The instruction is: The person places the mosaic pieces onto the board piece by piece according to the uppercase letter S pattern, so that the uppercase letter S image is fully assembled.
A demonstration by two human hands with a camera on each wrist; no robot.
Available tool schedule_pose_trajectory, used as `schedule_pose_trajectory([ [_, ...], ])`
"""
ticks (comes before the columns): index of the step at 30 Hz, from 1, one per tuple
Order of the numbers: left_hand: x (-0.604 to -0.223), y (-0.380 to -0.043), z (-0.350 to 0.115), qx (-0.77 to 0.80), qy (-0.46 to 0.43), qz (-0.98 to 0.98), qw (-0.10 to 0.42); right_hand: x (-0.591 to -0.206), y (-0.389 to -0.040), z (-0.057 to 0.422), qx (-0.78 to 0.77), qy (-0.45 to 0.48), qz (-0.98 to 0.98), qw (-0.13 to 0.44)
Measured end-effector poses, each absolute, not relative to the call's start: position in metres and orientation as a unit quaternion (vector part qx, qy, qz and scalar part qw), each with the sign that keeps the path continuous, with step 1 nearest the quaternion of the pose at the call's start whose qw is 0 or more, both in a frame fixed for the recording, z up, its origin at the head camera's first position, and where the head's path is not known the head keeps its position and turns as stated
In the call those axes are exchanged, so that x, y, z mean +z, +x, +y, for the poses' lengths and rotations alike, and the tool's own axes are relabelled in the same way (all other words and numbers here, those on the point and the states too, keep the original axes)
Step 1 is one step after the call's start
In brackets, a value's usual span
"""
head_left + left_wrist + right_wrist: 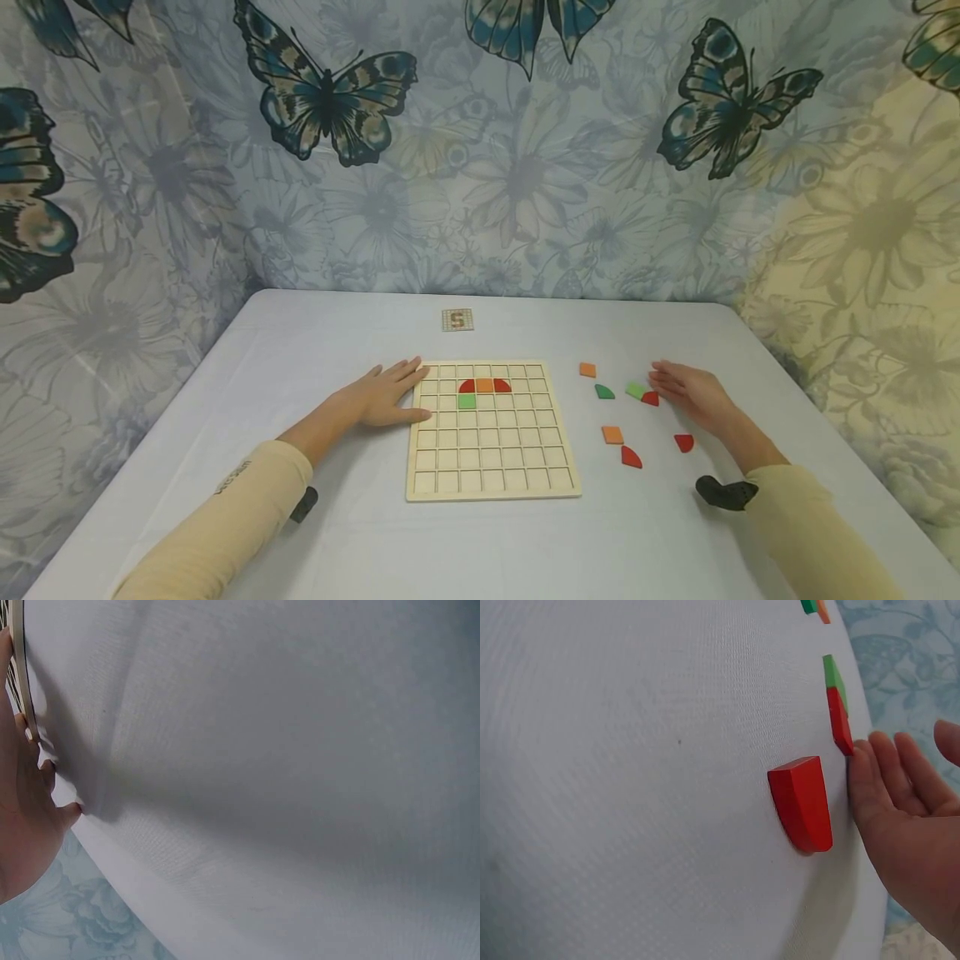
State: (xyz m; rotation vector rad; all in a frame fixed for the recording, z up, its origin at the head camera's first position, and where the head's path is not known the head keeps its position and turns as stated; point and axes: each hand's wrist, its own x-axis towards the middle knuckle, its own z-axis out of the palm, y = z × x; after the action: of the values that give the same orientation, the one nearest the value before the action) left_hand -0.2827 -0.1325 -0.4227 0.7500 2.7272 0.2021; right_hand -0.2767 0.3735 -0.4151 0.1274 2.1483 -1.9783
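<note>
My left hand [384, 397] rests at the left edge of a pale wooden grid board [487, 498], fingers spread, thumb lying over the rim. In the left wrist view its fingers [67, 816] touch the board edge and the white table. Near the board's top sit an orange square [485, 385] between two red quarter-rounds and a light green square [467, 401]. To the right, my right hand [696, 398] lies on its side, fingers extended, beside a light green piece [636, 390] and a red quarter-round [650, 399]. Nothing is visible in its grip.
Other loose pieces lie right of the board: orange squares [588, 369], a dark green quarter-round [604, 392], and red quarter-rounds [632, 457]. Another red one [802, 802] lies near my right wrist. A small patterned card [457, 320] lies behind the board.
</note>
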Motion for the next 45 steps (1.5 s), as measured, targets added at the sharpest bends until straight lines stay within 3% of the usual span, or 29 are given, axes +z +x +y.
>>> schedule_pose_trajectory([
  [12,-0.423,-0.281,-0.133,0.073,0.265,0.951,0.139,-0.422,-0.269,0.377,-0.470,-0.023,0.878,0.085],
  [30,-0.426,-0.283,-0.133,0.072,0.265,0.951,0.140,-0.426,-0.265,0.375,-0.380,-0.074,0.921,0.052],
  [45,-0.423,-0.281,-0.132,0.079,0.266,0.950,0.141,-0.414,-0.265,0.367,-0.305,-0.115,0.942,0.084],
])
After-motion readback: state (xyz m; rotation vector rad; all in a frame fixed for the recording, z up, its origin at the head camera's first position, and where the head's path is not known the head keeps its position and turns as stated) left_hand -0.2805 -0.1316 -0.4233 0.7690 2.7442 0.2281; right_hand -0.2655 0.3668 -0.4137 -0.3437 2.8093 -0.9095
